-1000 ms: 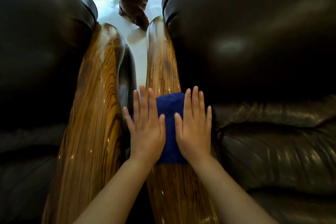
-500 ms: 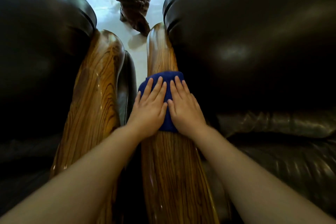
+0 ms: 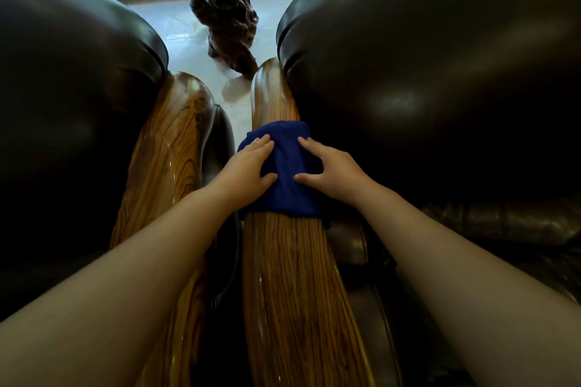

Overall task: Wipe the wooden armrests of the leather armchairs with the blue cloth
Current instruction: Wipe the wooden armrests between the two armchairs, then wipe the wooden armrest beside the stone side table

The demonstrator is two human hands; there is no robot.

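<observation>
The blue cloth (image 3: 286, 173) lies draped over the glossy wooden armrest (image 3: 292, 286) of the right dark leather armchair (image 3: 440, 88). My left hand (image 3: 248, 168) grips the cloth's left edge, fingers curled over the armrest's side. On the cloth's right edge rests my right hand (image 3: 330, 171), thumb across the top, fingers wrapped down the far side. A second striped wooden armrest (image 3: 169, 151) belongs to the left leather armchair (image 3: 63, 88) and is bare.
A narrow gap with pale tiled floor (image 3: 195, 56) separates the two chairs. A dark gnarled wooden carving (image 3: 223, 6) stands on that floor beyond the armrests. Leather seat cushions (image 3: 503, 223) lie at the right.
The cloth and both hands slid farther along the right armrest, away from me. My hands went from flat and side by side to spread apart, gripping the cloth's two edges.
</observation>
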